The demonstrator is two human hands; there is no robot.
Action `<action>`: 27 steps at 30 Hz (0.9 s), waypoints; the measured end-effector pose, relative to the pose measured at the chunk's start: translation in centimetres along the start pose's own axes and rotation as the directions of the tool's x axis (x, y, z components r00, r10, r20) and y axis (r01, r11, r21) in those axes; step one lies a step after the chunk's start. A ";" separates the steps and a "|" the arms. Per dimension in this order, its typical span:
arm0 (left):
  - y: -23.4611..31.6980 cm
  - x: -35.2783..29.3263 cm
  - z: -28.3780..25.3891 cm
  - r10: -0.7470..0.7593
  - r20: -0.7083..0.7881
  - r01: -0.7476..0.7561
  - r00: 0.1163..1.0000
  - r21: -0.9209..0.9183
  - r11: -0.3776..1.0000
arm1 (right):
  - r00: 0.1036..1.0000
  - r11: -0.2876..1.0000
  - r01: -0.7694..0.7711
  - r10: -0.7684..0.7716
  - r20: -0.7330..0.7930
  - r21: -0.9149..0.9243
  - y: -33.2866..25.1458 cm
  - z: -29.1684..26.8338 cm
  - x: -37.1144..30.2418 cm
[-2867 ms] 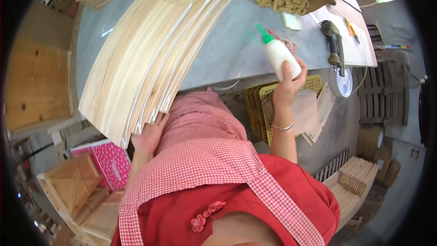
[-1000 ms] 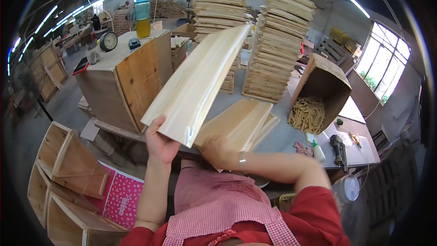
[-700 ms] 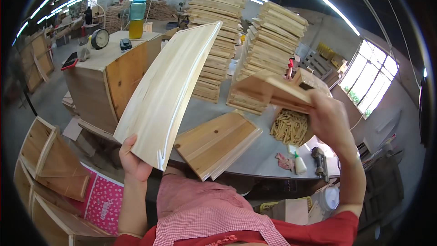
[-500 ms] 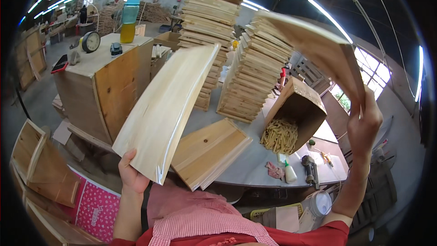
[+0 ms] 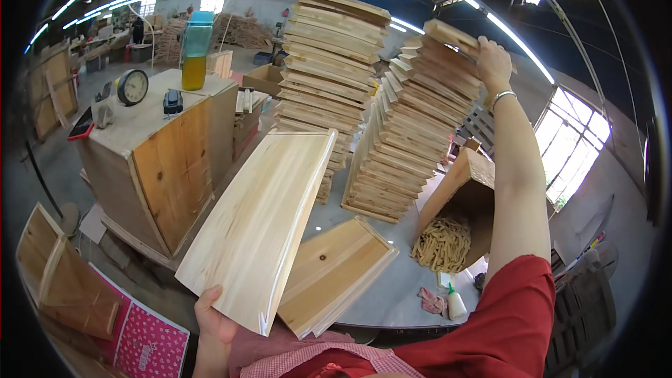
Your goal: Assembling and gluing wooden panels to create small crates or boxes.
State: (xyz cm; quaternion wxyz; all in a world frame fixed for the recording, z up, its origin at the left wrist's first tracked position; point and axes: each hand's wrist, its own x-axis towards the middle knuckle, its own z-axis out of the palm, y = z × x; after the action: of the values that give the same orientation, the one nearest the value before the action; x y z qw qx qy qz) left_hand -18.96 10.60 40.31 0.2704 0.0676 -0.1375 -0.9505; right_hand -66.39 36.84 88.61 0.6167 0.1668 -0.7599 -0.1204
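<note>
My left hand grips the lower end of a pale wooden board, which is held tilted; a shiny white line, like glue, runs down its right edge. My right hand is stretched far up, its fingers closed over the right end of another wooden board at the top of the right-hand stack. Beside that rises a second tall stack of boards. A board with a dark knot lies on the table, partly covered by the one in my left hand.
A cardboard box on its side holds tan strips. Near it on the grey table are a glue bottle and a pink rag. At left, a wooden cabinet carries a clock and a bottle.
My right hand has carried its board from the right onto the top of the right-hand stack. The left hand still holds its board, now lower in view.
</note>
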 end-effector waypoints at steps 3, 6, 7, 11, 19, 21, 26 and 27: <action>0.3 0.1 0.0 -0.004 -0.053 0.004 0.999 0.017 1.000 | 0.975 0.995 -0.047 0.065 0.215 -0.089 -0.3 2.0 0.3; 0.8 0.0 -0.6 0.009 -0.087 -0.004 0.996 0.053 0.999 | 0.990 0.993 -0.107 0.111 0.084 -0.055 -3.0 1.4 -1.1; 0.9 0.3 -0.5 0.009 -0.104 -0.001 0.994 0.073 0.997 | 0.992 1.000 -0.018 0.019 -0.126 0.012 -3.8 1.3 -2.7; 1.3 0.4 -1.1 -0.025 -0.133 0.035 0.991 0.070 0.997 | 0.980 0.805 0.173 -0.196 -0.022 0.567 -14.5 -0.5 -19.1; 2.2 -1.6 0.2 -0.065 0.053 0.062 0.996 0.045 0.997 | 0.390 0.561 -0.119 -0.733 0.558 0.820 -35.0 -22.0 -49.8; 2.6 -2.8 -0.1 -0.052 0.038 0.049 0.998 0.072 0.996 | 0.444 0.620 0.020 -0.708 0.549 0.784 -35.3 -21.9 -51.4; 2.8 -5.1 -0.6 -0.035 0.022 0.033 0.999 0.089 0.996 | 0.601 0.564 0.038 -0.673 0.432 0.825 -31.5 -22.9 -55.6; 2.9 -5.6 -0.7 -0.029 0.005 0.029 1.000 0.117 0.993 | 0.604 0.553 0.070 -0.686 0.406 0.830 -29.4 -23.8 -56.2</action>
State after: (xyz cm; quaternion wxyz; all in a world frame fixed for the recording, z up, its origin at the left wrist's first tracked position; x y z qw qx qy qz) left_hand -12.66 11.12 40.83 0.2517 0.0820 -0.1927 -0.9449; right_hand -29.70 33.07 31.80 0.1086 0.5199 -0.8473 0.0056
